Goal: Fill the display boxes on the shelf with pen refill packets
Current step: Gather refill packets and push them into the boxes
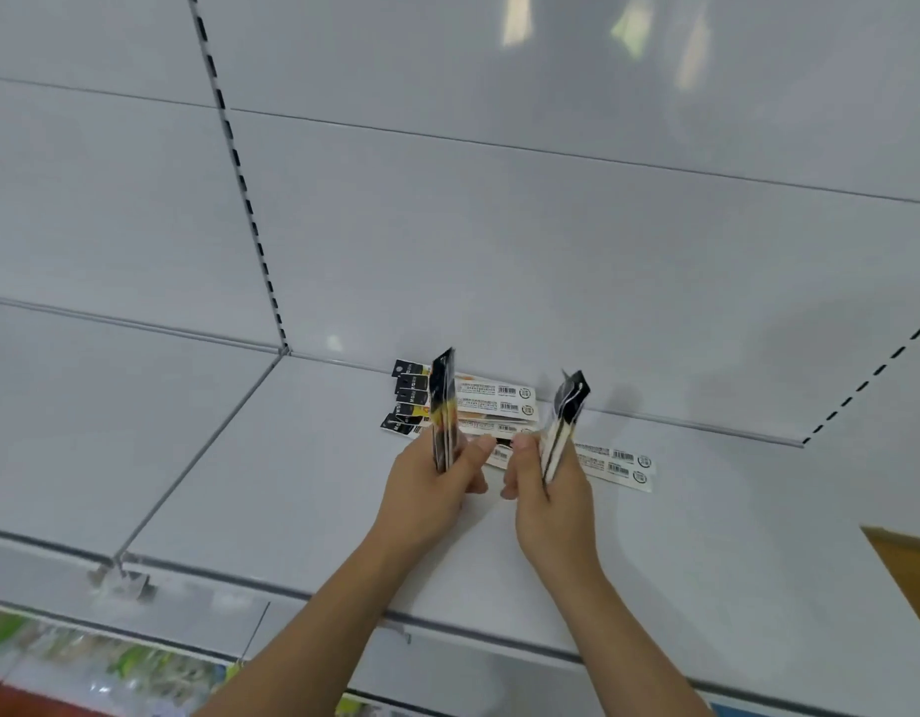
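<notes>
On the white shelf (303,489) I log: my left hand (427,489) gripping one upright bunch of refill packets (444,406), my right hand (548,489) gripping another bunch (564,421), and loose packets (491,403) lying flat just behind both.

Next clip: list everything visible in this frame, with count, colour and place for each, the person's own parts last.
Shelf: one, white, across the frame, below a white back panel.
Loose packets: several, exact count unclear, white and black, flat on the shelf near the back.
Left bundle: one, black and orange, upright.
Right bundle: one, black and white, upright.
Goods below: blurred, green.
Left hand: grips the left bundle.
Right hand: grips the right bundle.
</notes>
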`<state>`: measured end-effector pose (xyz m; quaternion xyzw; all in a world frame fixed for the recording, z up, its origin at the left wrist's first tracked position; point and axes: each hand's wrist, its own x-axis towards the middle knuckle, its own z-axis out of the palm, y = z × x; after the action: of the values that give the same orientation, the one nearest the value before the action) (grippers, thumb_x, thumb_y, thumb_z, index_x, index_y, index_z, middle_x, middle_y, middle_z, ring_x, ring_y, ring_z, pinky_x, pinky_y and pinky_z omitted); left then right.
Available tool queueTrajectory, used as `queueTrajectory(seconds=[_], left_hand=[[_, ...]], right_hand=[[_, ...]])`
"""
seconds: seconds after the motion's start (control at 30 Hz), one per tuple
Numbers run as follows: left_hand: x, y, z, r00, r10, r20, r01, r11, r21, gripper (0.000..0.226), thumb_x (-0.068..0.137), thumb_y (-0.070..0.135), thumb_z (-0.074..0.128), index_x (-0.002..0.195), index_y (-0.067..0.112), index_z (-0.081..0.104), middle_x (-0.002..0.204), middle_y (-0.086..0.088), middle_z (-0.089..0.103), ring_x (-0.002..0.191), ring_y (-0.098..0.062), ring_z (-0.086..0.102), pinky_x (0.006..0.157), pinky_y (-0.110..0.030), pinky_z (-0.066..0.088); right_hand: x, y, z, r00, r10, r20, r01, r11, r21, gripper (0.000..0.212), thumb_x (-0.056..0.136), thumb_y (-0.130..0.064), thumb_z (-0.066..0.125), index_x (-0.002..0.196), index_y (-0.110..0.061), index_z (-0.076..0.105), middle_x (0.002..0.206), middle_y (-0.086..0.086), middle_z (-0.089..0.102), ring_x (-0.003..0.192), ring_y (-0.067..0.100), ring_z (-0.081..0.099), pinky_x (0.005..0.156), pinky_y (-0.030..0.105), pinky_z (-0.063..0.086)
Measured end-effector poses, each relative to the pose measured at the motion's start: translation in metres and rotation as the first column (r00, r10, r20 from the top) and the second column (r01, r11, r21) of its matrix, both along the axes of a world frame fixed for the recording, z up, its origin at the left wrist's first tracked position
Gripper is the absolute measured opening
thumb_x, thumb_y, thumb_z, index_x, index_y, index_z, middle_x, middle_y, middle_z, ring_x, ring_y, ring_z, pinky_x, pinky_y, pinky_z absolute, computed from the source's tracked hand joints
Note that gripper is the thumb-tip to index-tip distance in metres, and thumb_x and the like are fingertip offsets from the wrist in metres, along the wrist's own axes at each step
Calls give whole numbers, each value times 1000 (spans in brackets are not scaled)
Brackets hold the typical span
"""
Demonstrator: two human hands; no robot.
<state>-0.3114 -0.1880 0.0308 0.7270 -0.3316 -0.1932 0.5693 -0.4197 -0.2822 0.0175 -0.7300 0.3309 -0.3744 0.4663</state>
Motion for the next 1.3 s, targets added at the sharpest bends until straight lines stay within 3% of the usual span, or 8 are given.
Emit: queueTrajectory(seconds=[0.17, 0.27, 0.4, 0.57, 0.7, 0.83, 1.07, 1.3], left_hand=[[0, 13, 9, 996, 76, -43, -78, 996, -52, 25, 105, 47, 58, 82, 39, 62, 62, 16, 62, 60, -5, 56, 64, -19, 46], [0, 33, 13, 977, 88, -195, -102, 993, -61, 31, 105, 47, 59, 79, 32, 65, 63, 7, 55, 60, -15, 47, 60, -30, 43], [6, 64, 24, 952, 147, -268, -184, 976, -117, 36, 106, 45, 56, 72, 36, 61, 62, 3, 51, 55, -16, 44, 52, -27, 40], [35, 124, 33, 941, 222, -257, -260, 957, -125, 42, 108, 44, 53, 96, 4, 57, 70, -11, 69, 56, -24, 65, 55, -35, 55], [68, 189, 36, 927, 278, -253, -319, 937, -140, 40, 107, 43, 55, 87, 9, 51, 62, -5, 54, 47, -15, 44, 44, -25, 37], [111, 273, 32, 895, 354, -272, -405, 900, -160, 50, 106, 46, 55, 96, -2, 47, 66, -9, 41, 49, -17, 32, 43, -25, 30], [184, 406, 34, 842, 444, -305, -505, 849, -157, 46, 101, 61, 56, 81, 21, 46, 66, -5, 43, 51, -20, 34, 47, -31, 31], [245, 481, 34, 810, 508, -292, -561, 816, -139, 51, 101, 63, 52, 79, 17, 46, 61, -5, 47, 49, -21, 39, 46, -30, 34]], right_hand=[[0, 4, 5, 1000, 15, 9, -15, 999, -48, 8, 105, -42, 56, 106, -36, 61, 85, -16, 69, 75, 9, 66, 68, 21, 51], [6, 22, 7, 997, 72, -22, -73, 996, -49, 20, 103, -49, 52, 104, -33, 64, 83, -16, 67, 73, 9, 63, 64, 18, 47], [25, 56, 10, 990, 140, -23, -141, 989, -47, 21, 103, -49, 51, 99, -32, 61, 81, -15, 67, 65, 8, 61, 58, 21, 47], [61, 104, 20, 965, 253, -76, -257, 965, -52, 18, 107, -32, 51, 89, -29, 50, 64, -11, 61, 53, 8, 55, 52, 25, 44], [100, 161, 31, 935, 339, -109, -347, 935, -69, 15, 109, -33, 44, 96, -27, 50, 68, 4, 65, 61, 10, 70, 61, 30, 57], [150, 236, 32, 941, 324, -100, -336, 930, -150, 19, 108, -38, 45, 92, -28, 49, 68, 1, 63, 59, 13, 62, 60, 44, 54], [236, 359, 24, 917, 377, -133, -398, 892, -213, 22, 105, -45, 47, 91, -29, 51, 60, -4, 56, 54, 12, 56, 53, 41, 46], [321, 427, 25, 876, 456, -155, -481, 845, -235, 25, 103, -47, 49, 85, -30, 49, 59, -5, 57, 56, 12, 57, 54, 39, 47]])
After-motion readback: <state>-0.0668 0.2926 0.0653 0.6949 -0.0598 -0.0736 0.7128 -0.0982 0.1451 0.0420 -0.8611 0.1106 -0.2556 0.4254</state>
